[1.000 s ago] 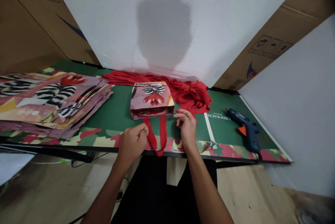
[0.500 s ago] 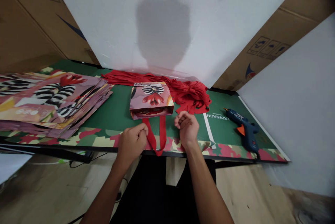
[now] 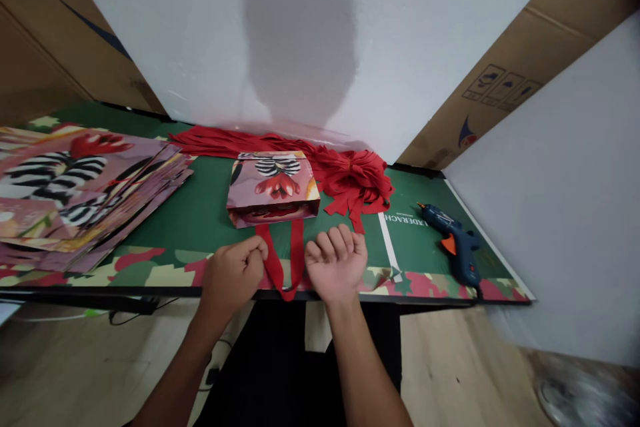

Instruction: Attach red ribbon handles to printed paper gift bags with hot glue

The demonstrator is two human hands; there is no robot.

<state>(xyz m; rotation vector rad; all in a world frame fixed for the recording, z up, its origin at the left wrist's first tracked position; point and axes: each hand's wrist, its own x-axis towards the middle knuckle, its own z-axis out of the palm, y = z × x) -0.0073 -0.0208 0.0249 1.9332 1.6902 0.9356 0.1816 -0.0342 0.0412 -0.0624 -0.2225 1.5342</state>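
A small folded paper gift bag point(image 3: 273, 187) with a zebra and red-flower print lies flat on the green table point(image 3: 205, 214). Its red ribbon handle point(image 3: 284, 260) loops toward me over the table's front edge. My left hand point(image 3: 234, 274) is a closed fist pinching the left strand of that ribbon. My right hand point(image 3: 337, 264) sits just right of the ribbon, palm turned up and fingers curled, with nothing visible in it.
A pile of red ribbons point(image 3: 350, 177) lies behind the bag. A stack of flat printed bags point(image 3: 75, 194) fills the left of the table. A blue glue gun point(image 3: 453, 240) rests at the right. White foam boards and cardboard boxes stand behind.
My right hand drew back from the ribbon pile toward the front edge and turned palm up with fingers curled. My left hand kept its grip on the handle. The view shifted slightly.
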